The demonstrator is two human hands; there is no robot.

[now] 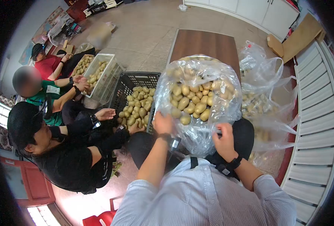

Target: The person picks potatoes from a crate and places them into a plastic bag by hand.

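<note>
A large clear plastic bag [197, 141] stands in front of me, its mouth spread wide. Inside lie many oval, yellow-brown pieces of produce [200, 108], potatoes or kiwifruit; I cannot tell which. At the bag's near left edge, my left hand [162, 123] is closed on the plastic. My right hand [224, 140] has its fingers pinched together on the near right edge of the bag. Folds of plastic partly cover the produce around the rim.
Left of the bag is a black crate [127, 81] of the same produce, with a co-worker's hands [106, 114] at it. A white crate [108, 77] and two more people sit beyond. A brown table [204, 43] stands ahead; filled plastic bags [263, 98] and a radiator [314, 124] are at right.
</note>
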